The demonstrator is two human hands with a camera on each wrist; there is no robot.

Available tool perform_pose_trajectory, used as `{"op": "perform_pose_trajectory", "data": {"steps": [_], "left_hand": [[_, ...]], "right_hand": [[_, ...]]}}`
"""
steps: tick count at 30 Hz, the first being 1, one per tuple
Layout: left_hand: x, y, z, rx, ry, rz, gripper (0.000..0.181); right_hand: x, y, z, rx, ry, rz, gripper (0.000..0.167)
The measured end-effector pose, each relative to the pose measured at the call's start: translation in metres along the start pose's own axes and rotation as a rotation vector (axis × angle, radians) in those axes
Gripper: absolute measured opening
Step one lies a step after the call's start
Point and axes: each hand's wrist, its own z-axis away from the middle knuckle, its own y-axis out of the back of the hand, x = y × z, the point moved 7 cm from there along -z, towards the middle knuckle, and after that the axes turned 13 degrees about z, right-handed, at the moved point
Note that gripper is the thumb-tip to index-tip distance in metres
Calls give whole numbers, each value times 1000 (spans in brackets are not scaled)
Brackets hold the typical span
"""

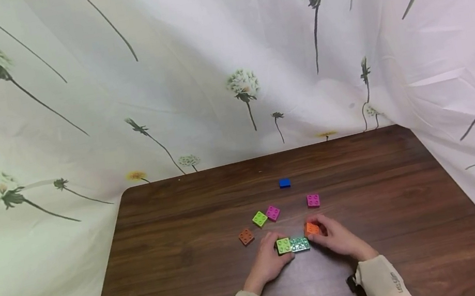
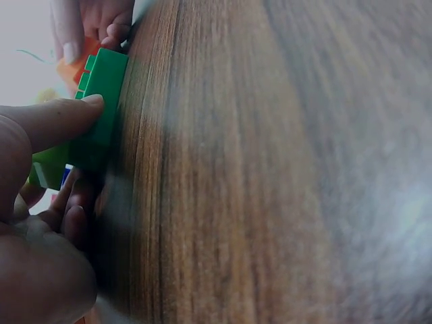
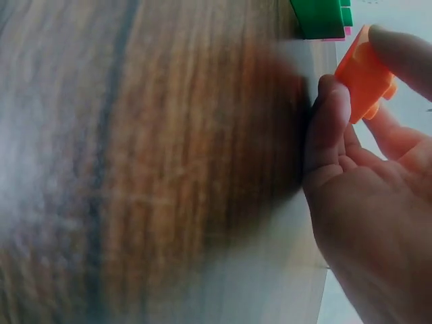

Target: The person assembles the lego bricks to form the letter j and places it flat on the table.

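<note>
Near the front middle of the table, my left hand (image 1: 269, 258) grips a long green building brick (image 1: 300, 244) that lies studs up. A square lime brick (image 1: 284, 245) sits on top of its left end. In the left wrist view the thumb presses along the side of the green brick (image 2: 104, 128), with other fingers partly hidden behind it. My right hand (image 1: 337, 237) pinches a square orange brick (image 1: 312, 229) between thumb and fingers. The right wrist view shows this orange brick (image 3: 368, 77) tilted, just off the green brick's right end.
Beyond the hands lie a brown brick (image 1: 246, 236), another lime brick (image 1: 260, 218) close to a magenta one (image 1: 273, 212), and a second magenta brick (image 1: 313, 200). Farther back is a blue brick (image 1: 284, 183). A flower-print cloth (image 1: 191, 98) hangs behind the wooden table (image 1: 175, 284).
</note>
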Motion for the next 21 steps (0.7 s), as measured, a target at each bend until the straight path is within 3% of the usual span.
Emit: {"op": "perform_pose_trajectory", "data": {"steps": [5, 12, 16, 21], "left_hand": [[0, 1, 1, 2, 0, -1, 34], [1, 0, 2, 3, -8, -3, 34], [2, 1, 1, -1, -20, 0, 34], [2, 1, 1, -4, -27, -11, 34]], "right_hand": [[2, -3, 1, -41, -18, -28, 38], [-4, -2, 4, -61, 37, -58, 39], [-7, -1, 7, -40, 54, -69, 40], [-16, 3, 11, 14, 138, -41, 39]]}}
